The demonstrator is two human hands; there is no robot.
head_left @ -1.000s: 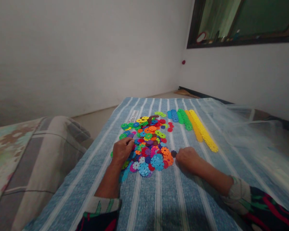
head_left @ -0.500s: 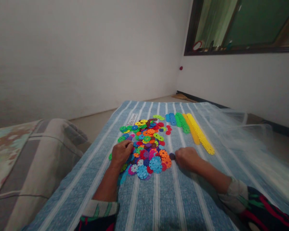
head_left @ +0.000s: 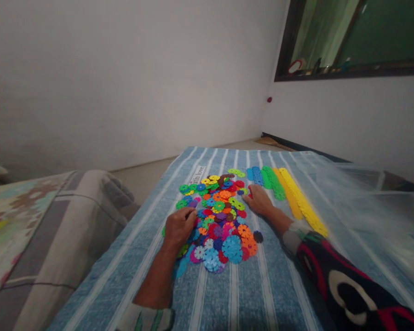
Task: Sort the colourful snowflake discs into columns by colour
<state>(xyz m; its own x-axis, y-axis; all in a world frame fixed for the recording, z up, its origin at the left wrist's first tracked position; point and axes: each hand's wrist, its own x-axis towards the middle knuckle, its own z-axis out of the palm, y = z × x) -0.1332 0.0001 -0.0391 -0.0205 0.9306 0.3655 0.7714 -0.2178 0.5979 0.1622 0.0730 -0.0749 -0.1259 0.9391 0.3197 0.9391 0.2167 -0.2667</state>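
Mixed disc pile [head_left: 224, 216] on cloth [head_left: 124, 280], before me; disc rows [head_left: 290, 195] right of its far end; plastic container [head_left: 359, 184] farther right.

- The left hand [head_left: 181, 226] and right hand [head_left: 259, 200] were both bare, as were the wrists.
- The left cuff [head_left: 148, 318] was pale grey, marked with dark green streaks.
- The right cuff [head_left: 296, 235] was greyish too, turning to a dark, nearly black right sleeve [head_left: 326, 269].
- Crimson curving bands and a thick beige ring around a dark oval patterned that sleeve.
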